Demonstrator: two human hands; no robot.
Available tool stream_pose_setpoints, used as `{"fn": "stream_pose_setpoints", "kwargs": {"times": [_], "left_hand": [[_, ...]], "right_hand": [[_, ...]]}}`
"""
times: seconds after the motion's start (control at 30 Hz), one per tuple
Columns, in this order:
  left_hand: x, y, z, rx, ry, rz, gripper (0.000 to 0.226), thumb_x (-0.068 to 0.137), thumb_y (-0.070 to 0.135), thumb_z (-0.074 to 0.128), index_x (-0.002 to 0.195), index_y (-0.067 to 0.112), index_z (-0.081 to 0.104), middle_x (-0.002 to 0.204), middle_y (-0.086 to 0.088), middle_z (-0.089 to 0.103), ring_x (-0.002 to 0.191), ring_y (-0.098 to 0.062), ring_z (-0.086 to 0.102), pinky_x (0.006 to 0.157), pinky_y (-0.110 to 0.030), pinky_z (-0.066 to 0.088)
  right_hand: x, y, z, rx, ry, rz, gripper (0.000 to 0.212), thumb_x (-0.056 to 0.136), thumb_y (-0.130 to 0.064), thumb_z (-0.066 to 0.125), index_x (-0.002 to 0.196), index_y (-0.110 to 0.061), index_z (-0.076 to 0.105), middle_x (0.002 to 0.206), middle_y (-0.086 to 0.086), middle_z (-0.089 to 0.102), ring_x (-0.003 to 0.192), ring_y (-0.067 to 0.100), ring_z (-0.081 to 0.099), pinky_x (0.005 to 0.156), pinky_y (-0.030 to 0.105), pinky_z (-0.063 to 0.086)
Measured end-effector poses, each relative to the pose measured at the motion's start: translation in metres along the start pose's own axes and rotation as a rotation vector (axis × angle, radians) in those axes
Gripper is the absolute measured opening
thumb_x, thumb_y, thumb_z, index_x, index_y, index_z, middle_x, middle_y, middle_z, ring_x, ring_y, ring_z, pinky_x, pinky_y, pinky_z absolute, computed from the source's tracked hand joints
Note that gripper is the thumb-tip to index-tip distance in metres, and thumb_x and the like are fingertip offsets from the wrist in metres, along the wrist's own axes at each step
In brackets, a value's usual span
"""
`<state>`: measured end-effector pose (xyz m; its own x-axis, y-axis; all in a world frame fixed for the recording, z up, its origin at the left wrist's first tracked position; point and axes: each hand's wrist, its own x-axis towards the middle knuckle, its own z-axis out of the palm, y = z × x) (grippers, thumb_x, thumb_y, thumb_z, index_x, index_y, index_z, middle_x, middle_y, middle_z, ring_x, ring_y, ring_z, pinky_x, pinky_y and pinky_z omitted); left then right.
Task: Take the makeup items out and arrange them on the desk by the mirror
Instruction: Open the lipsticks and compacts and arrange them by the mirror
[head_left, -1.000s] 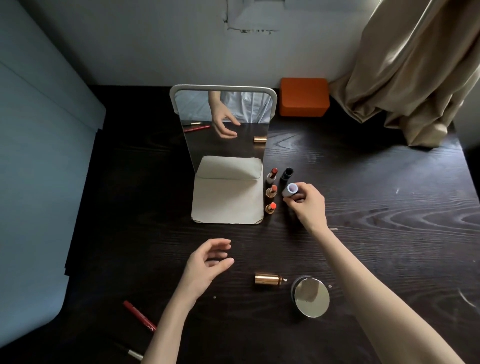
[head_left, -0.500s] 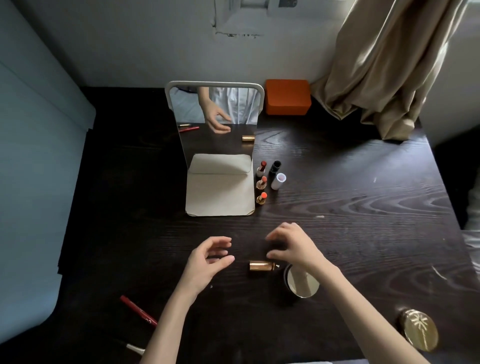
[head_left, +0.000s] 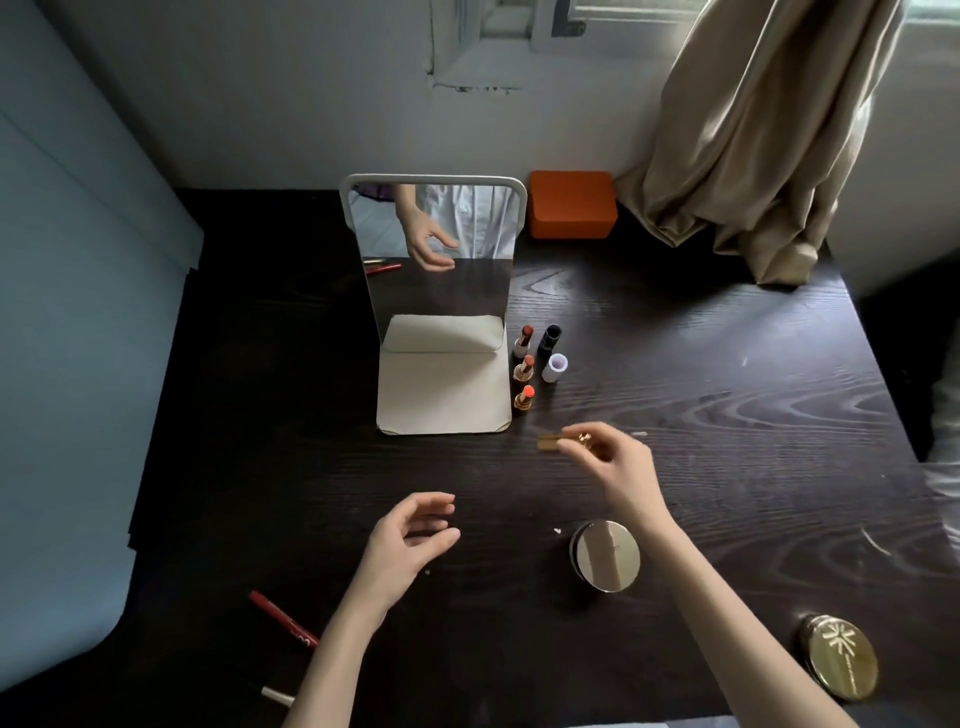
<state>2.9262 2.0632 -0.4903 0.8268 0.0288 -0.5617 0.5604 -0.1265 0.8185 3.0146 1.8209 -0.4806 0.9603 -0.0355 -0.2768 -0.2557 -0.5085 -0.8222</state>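
Your right hand (head_left: 615, 470) – fingertips pinching a gold lipstick tube (head_left: 551, 442) | your left hand (head_left: 402, 545) – fingers loosely curled, holding nothing.

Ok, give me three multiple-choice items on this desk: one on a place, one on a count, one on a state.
1. Where do the open lipsticks stand?
A. right of the mirror's base
B. behind the orange box
C. beside the red pencil

2. How many open lipsticks stand in that row?
A. two
B. three
C. five

3. What is the right hand doing?
A. lying flat on the desk
B. pressing the round compact
C. pinching a gold tube

Key: 1 A, they line the right edge of the mirror base; 2 B, three coloured tips show; 3 C, its fingers close on the tube above the desk.
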Motion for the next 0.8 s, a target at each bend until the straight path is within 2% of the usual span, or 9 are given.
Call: {"fn": "stream_pose_setpoints", "kwargs": {"times": [0.13, 0.23, 0.3, 0.4, 0.5, 0.57, 0.73, 0.8], "left_hand": [[0.006, 0.006, 0.006, -0.017, 0.003, -0.004, 0.033, 0.077, 0.004, 0.072, 0.104, 0.023, 0.065, 0.103, 0.001, 0.068, 0.095, -0.012, 0.064, 0.078, -0.017, 0.051], [0.012, 0.009, 0.008, -0.009, 0.006, -0.008, 0.033, 0.078, 0.005, 0.072, 0.103, 0.025, 0.065, 0.102, 0.002, 0.068, 0.095, -0.009, 0.064, 0.078, -0.017, 0.052], [0.016, 0.012, 0.008, -0.007, 0.013, -0.010, 0.033, 0.078, 0.005, 0.072, 0.103, 0.024, 0.065, 0.102, 0.002, 0.068, 0.095, -0.009, 0.064, 0.079, -0.017, 0.052], [0.022, 0.014, 0.008, -0.013, 0.024, -0.015, 0.033, 0.078, 0.005, 0.072, 0.103, 0.025, 0.065, 0.102, 0.003, 0.068, 0.095, -0.011, 0.064, 0.079, -0.019, 0.052], [0.027, 0.015, 0.009, -0.017, 0.028, -0.020, 0.033, 0.077, 0.005, 0.072, 0.103, 0.025, 0.065, 0.103, 0.002, 0.068, 0.095, -0.011, 0.064, 0.079, -0.020, 0.052], [0.030, 0.015, 0.009, -0.025, 0.031, -0.022, 0.033, 0.077, 0.003, 0.072, 0.103, 0.023, 0.065, 0.103, 0.002, 0.069, 0.094, -0.011, 0.064, 0.079, -0.020, 0.052], [0.030, 0.016, 0.012, -0.023, 0.033, -0.029, 0.033, 0.078, 0.004, 0.072, 0.103, 0.024, 0.065, 0.102, 0.001, 0.069, 0.094, -0.010, 0.064, 0.079, -0.019, 0.052], [0.029, 0.016, 0.012, -0.027, 0.036, -0.029, 0.033, 0.077, 0.004, 0.072, 0.102, 0.025, 0.065, 0.102, 0.001, 0.069, 0.094, -0.010, 0.064, 0.080, -0.021, 0.052]], "right_hand": [[0.028, -0.001, 0.001, 0.030, 0.151, 0.031, 0.016, 0.071, -0.021, 0.080, 0.080, -0.027, 0.068, 0.079, -0.004, 0.066, 0.066, 0.005, 0.052, 0.067, 0.015, 0.042], [0.047, 0.004, 0.009, -0.044, 0.120, 0.012, 0.017, 0.073, -0.016, 0.077, 0.089, -0.017, 0.069, 0.087, -0.002, 0.065, 0.076, 0.009, 0.057, 0.074, 0.020, 0.043], [0.057, 0.009, 0.015, -0.088, 0.108, -0.001, 0.018, 0.073, -0.013, 0.076, 0.090, -0.015, 0.069, 0.086, 0.000, 0.063, 0.076, 0.010, 0.057, 0.072, 0.016, 0.042], [0.065, 0.014, 0.021, -0.123, 0.102, -0.026, 0.018, 0.072, -0.011, 0.076, 0.089, -0.014, 0.068, 0.084, 0.001, 0.060, 0.073, 0.008, 0.055, 0.069, 0.009, 0.040], [0.069, 0.019, 0.024, -0.141, 0.077, -0.026, 0.019, 0.073, -0.012, 0.076, 0.089, -0.014, 0.067, 0.083, 0.001, 0.058, 0.074, 0.011, 0.055, 0.073, 0.020, 0.043], [0.070, 0.022, 0.025, -0.137, 0.065, -0.023, 0.019, 0.073, -0.011, 0.076, 0.090, -0.014, 0.067, 0.084, 0.001, 0.058, 0.074, 0.013, 0.056, 0.073, 0.022, 0.044], [0.074, 0.028, 0.027, -0.137, 0.052, -0.034, 0.022, 0.073, -0.009, 0.075, 0.091, -0.017, 0.065, 0.082, -0.006, 0.051, 0.069, 0.004, 0.051, 0.068, 0.010, 0.039], [0.075, 0.031, 0.027, -0.136, 0.040, -0.020, 0.022, 0.072, -0.008, 0.075, 0.089, -0.018, 0.066, 0.082, -0.009, 0.049, 0.069, 0.005, 0.052, 0.068, 0.013, 0.041]]}}
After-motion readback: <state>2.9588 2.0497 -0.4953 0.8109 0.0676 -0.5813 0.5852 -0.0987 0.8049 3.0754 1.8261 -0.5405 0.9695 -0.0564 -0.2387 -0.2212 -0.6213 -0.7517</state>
